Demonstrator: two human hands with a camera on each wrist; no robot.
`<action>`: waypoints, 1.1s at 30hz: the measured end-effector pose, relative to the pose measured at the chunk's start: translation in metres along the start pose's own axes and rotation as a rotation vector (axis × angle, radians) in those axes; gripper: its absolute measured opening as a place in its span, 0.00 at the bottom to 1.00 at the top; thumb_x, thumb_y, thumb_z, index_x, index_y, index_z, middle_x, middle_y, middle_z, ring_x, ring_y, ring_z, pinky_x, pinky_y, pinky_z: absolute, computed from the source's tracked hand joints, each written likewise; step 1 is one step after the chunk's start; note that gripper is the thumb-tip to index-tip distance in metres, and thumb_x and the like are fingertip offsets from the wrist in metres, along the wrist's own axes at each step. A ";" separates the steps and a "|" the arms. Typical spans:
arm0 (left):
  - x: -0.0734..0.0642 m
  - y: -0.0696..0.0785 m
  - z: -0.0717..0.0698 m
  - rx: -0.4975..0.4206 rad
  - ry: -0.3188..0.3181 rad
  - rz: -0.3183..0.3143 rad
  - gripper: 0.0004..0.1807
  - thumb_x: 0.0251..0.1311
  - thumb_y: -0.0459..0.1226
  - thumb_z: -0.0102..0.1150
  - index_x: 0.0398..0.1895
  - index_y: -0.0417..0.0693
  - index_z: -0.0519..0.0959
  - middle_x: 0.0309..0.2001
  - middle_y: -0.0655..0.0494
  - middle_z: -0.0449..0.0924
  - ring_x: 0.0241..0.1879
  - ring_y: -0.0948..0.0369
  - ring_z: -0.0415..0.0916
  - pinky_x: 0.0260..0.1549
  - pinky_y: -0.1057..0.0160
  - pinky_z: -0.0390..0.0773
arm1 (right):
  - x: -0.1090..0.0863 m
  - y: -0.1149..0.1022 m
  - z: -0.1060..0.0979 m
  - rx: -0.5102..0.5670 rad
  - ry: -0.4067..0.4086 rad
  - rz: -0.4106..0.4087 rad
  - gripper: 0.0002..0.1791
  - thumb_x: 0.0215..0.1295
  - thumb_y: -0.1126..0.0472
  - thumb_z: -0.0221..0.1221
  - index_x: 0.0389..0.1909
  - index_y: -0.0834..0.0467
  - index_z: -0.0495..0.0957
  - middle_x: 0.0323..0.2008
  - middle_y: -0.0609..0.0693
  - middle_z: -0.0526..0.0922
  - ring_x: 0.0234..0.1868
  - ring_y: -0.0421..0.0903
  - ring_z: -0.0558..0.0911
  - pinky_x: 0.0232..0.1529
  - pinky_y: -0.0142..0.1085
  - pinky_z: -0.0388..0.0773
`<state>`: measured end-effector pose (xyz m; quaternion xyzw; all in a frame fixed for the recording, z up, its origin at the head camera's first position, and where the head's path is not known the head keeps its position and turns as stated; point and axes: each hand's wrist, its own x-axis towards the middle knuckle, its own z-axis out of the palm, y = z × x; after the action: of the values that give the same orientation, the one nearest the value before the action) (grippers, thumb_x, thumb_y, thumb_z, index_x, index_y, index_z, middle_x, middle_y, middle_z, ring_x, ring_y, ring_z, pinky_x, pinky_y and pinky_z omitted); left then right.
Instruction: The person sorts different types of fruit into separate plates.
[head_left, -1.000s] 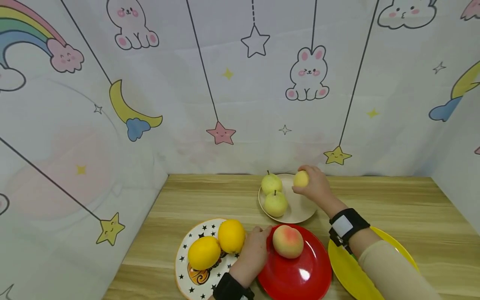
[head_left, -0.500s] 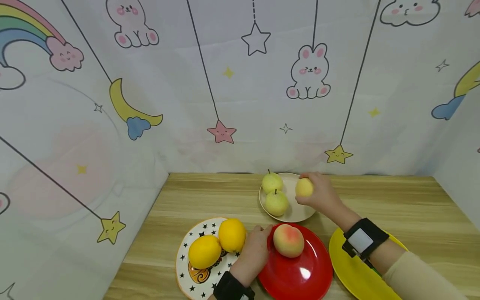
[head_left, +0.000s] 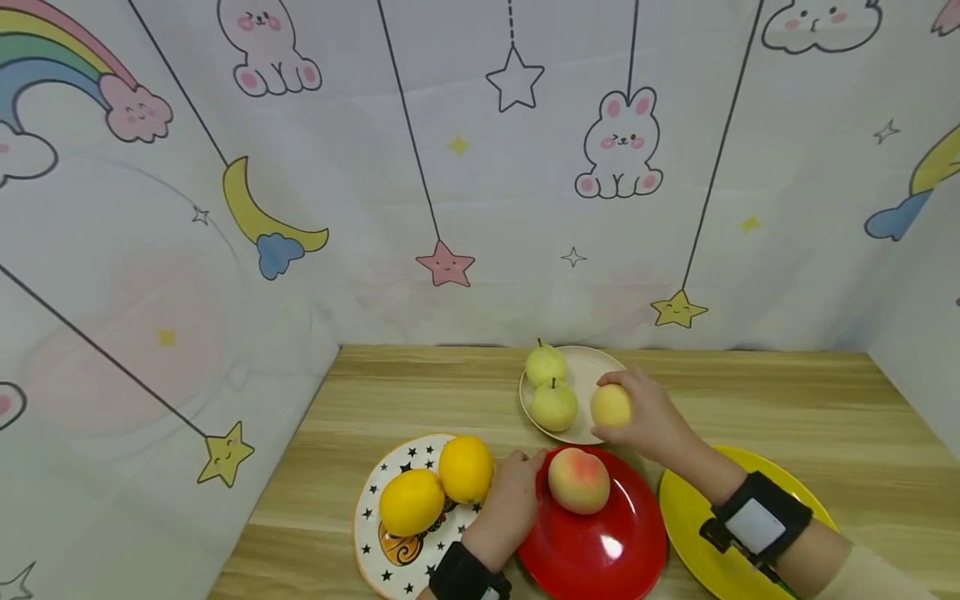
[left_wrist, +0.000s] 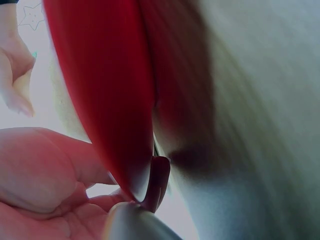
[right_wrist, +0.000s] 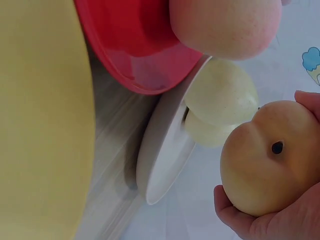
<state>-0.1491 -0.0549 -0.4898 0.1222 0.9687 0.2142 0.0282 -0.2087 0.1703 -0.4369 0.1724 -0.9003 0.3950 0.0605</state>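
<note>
My right hand (head_left: 652, 417) holds a peach (head_left: 611, 406), raised by the near right rim of a beige plate (head_left: 588, 367). In the right wrist view the peach's dark stem hollow (right_wrist: 277, 147) faces the camera, with fingers curled about its sides. Two pale green pears (head_left: 554, 406) sit on the left part of the beige plate. My left hand (head_left: 512, 500) grips the left rim of a red plate (head_left: 592, 558); the left wrist view has the rim (left_wrist: 117, 125) between thumb and fingers. Another peach (head_left: 579, 481), blushed pink, lies on the red plate.
Left of the red plate stands a white star-patterned plate (head_left: 369, 525) bearing two yellow lemons (head_left: 412, 502). A yellow plate (head_left: 693, 533) lies to the right, partly under my right forearm. The wooden table (head_left: 420, 383) ends at a patterned cloth backdrop (head_left: 510, 192).
My right hand has drawn the peach from over the back of the beige plate toward me and slightly right. The left hand keeps its place on the red plate's rim.
</note>
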 end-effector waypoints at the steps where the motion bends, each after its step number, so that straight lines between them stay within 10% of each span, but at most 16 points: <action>1: 0.000 0.000 0.000 0.007 0.001 0.001 0.31 0.58 0.23 0.72 0.67 0.44 0.82 0.39 0.48 0.77 0.33 0.57 0.76 0.35 0.63 0.83 | -0.003 0.000 0.000 -0.001 -0.004 0.002 0.32 0.50 0.63 0.80 0.56 0.65 0.79 0.54 0.62 0.78 0.49 0.60 0.77 0.42 0.51 0.84; 33: 0.004 0.002 0.002 -0.030 -0.044 -0.056 0.34 0.56 0.17 0.69 0.68 0.42 0.81 0.41 0.45 0.77 0.36 0.52 0.77 0.39 0.57 0.86 | -0.054 0.007 0.006 0.017 -0.094 -0.076 0.33 0.42 0.57 0.84 0.50 0.58 0.81 0.47 0.48 0.80 0.43 0.46 0.78 0.41 0.38 0.82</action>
<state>-0.1528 -0.0515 -0.4912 0.0995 0.9676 0.2251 0.0573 -0.1606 0.1848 -0.4588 0.2255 -0.8915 0.3916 0.0314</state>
